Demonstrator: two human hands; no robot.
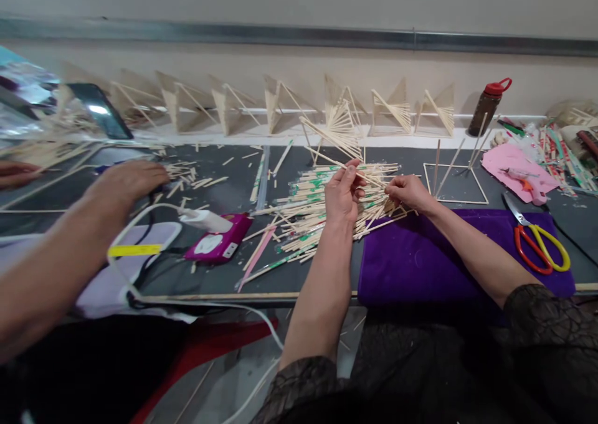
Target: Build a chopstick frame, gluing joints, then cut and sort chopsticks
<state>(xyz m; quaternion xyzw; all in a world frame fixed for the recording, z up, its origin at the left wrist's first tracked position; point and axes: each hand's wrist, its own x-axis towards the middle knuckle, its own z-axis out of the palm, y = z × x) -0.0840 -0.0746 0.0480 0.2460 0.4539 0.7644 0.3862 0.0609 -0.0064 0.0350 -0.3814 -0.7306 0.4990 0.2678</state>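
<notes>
My left hand (344,190) is closed around a thin wooden chopstick (327,157), which slants from the upper left down toward my right hand. With fingertips pinched, my right hand (410,192) holds the chopstick's lower right end, just above the heap. Beneath both hands spreads a heap of loose chopsticks (299,212), some in clear wrappers with green print. Just behind my left hand stands a twisted fan of joined chopsticks (343,120). A square chopstick frame (455,201) with upright sticks stands to the right of my right hand.
Scissors (537,240) lie on a purple cloth (420,256); a glue gun (521,176) rests on pink paper. A bottle (486,106) and several stick models (392,109) line the wall. At left are a magenta power strip (219,240), a phone (100,109) and another person's blurred arm (70,249).
</notes>
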